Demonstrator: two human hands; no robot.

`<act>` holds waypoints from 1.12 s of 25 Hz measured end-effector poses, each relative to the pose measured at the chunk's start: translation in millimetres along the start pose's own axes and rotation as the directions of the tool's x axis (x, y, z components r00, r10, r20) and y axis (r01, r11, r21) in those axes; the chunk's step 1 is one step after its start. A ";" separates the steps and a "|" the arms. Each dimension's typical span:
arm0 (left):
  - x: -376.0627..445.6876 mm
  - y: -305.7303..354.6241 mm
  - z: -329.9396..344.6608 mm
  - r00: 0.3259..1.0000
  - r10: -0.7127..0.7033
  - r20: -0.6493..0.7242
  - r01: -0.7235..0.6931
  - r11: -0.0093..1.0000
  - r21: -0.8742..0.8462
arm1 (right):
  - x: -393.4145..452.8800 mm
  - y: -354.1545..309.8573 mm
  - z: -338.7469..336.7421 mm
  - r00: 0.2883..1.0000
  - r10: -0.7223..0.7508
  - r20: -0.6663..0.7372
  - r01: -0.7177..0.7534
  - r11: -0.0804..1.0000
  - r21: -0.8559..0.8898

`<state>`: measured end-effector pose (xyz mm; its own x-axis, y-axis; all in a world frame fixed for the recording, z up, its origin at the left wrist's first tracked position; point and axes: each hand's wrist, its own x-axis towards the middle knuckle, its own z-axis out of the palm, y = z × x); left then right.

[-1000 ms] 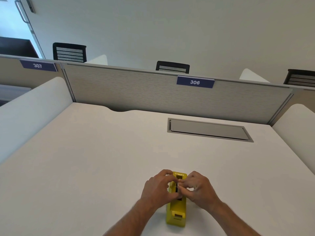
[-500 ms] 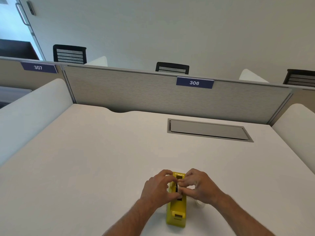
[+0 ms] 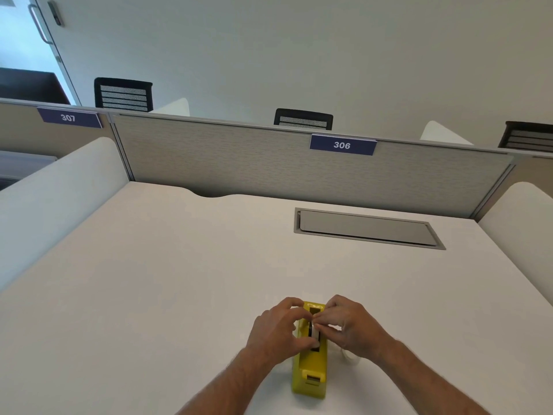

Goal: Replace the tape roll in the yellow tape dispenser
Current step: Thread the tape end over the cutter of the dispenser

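Observation:
The yellow tape dispenser [image 3: 310, 372] stands on the white desk [image 3: 179, 280] near its front edge, its cutter end toward me. A tape roll [image 3: 314, 331] sits in the dark slot on top, seen edge-on. My left hand [image 3: 276, 330] grips the roll from the left, thumb low on it. My right hand [image 3: 354, 326] pinches the roll's upper edge from the right. A whitish second roll [image 3: 350, 356] lies on the desk just right of the dispenser, mostly hidden under my right wrist.
A grey cable hatch [image 3: 365, 227] is set in the desk at the back right. A grey partition [image 3: 239, 163] with the sign 306 closes the far side. White side screens [image 3: 54, 193] flank the desk. Black chairs stand beyond.
Both hands stay on the roll in the dispenser's slot with only small finger shifts. My right wrist has moved, uncovering part of the whitish roll beside the dispenser.

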<state>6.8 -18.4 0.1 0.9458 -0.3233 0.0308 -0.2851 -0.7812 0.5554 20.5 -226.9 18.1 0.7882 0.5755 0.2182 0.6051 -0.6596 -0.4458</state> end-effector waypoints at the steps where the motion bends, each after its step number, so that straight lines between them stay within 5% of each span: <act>1: 0.0 -0.2 -0.1 1.000 0.000 0.001 0.000 1.000 0.002 | 0.5 0.1 -0.5 1.000 -0.010 0.006 0.010 1.000 -0.007; 28: 0.9 -0.2 -1.7 1.000 0.015 0.007 -0.015 1.000 0.019 | 1.7 2.4 -1.2 0.999 0.009 0.031 -0.010 0.999 0.046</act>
<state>8.0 -17.7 1.4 0.9404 -0.3385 0.0334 -0.3022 -0.7863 0.5388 23.4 -228.1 18.5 0.7895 0.5845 0.1870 0.5912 -0.6427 -0.4873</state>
